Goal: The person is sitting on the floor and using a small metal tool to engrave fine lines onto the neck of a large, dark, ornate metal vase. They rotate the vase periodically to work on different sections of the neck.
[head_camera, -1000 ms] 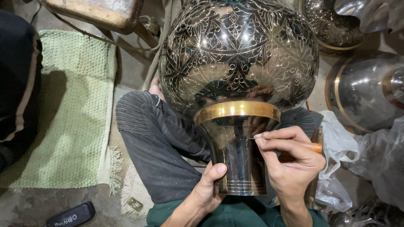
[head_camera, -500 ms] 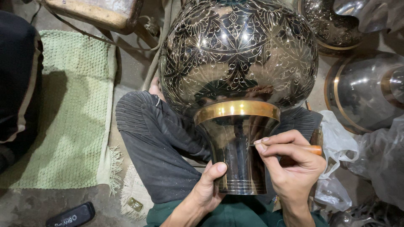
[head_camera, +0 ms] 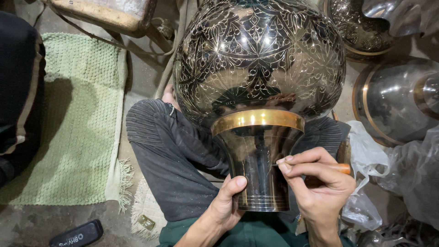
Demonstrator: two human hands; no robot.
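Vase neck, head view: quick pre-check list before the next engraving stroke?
1. Left hand grips the neck of the vase near its base: ok.
2. Right hand holds the engraving tool, tip toward the neck: ok.
3. Tip touching the metal: cannot tell, too small.
4. Vase body resting across the lap, on the knee: ok.
5. Brass band unobstructed: ok.
6. Plastic wrap apart from the tool hand: not ok, close beside it.

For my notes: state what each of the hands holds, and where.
Left hand grips the vase at its neck's base. Right hand pinches an orange-handled tool near its tip.
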